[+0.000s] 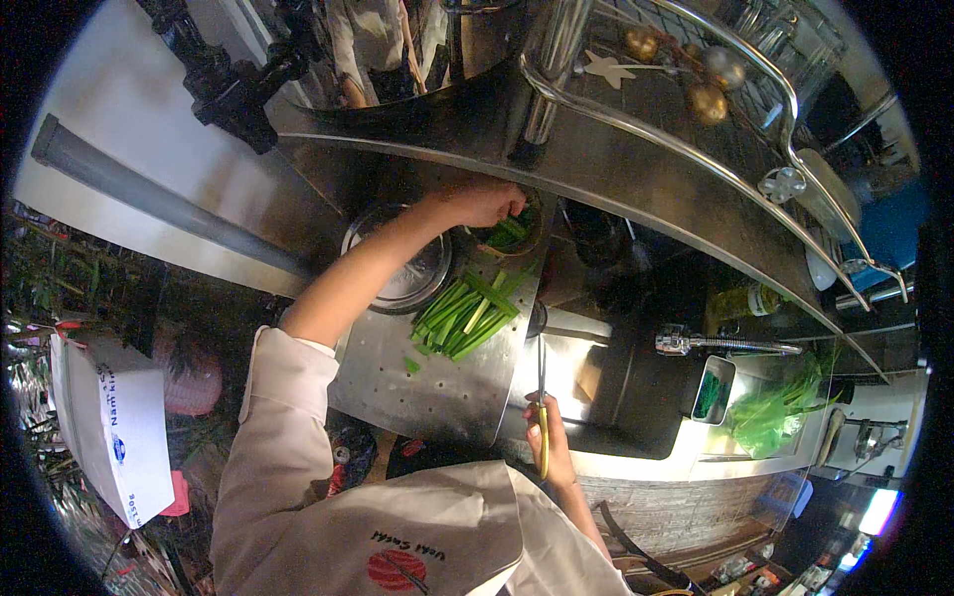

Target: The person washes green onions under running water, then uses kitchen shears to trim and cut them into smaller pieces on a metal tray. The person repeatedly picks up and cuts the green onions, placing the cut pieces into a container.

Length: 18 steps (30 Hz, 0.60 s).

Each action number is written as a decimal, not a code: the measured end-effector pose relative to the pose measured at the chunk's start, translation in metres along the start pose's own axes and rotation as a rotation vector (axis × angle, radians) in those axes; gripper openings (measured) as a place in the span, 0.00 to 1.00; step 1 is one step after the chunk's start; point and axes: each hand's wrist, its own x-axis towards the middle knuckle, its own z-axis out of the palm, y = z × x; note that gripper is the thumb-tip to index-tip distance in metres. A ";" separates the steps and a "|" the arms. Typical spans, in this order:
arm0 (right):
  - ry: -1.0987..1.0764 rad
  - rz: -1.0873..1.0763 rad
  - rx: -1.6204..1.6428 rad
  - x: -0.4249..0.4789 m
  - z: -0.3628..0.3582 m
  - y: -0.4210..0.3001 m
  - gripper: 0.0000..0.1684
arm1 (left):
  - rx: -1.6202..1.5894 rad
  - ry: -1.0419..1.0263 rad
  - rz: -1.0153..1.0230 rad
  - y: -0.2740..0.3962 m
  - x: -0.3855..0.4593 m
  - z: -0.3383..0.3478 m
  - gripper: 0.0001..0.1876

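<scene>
At the far end of a perforated stainless steel board (402, 395), my left hand (488, 205) is at a round bowl (514, 252) of cut greens (508, 235). Its fingers curl down over the greens, and whether they pinch any is hidden. Beneath my left forearm lies a round metal lid or dish (399, 294). A bundle of long green stalks (466, 316) rests on the board, closer to me than the bowl. My right hand (551, 439) grips yellow-handled scissors (543, 439), blades pointing away from me, by the board's right edge.
Right of the board is a dark sink (633, 402) with a metal faucet (674, 341). Beyond it stand a small container of greens (713, 391) and a green plastic bag (768, 413). A raised steel shelf (611, 156) with a rail overhangs the back.
</scene>
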 end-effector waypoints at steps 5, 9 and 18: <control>-0.016 -0.018 -0.002 0.012 -0.005 0.002 0.32 | 0.090 0.296 0.073 -0.010 0.004 0.032 0.17; -0.039 -0.035 -0.050 0.019 -0.006 -0.009 0.32 | 0.208 0.131 0.036 -0.017 0.017 0.049 0.19; -0.018 -0.015 -0.001 0.019 -0.005 -0.004 0.33 | 0.178 0.492 0.151 -0.018 0.019 0.042 0.21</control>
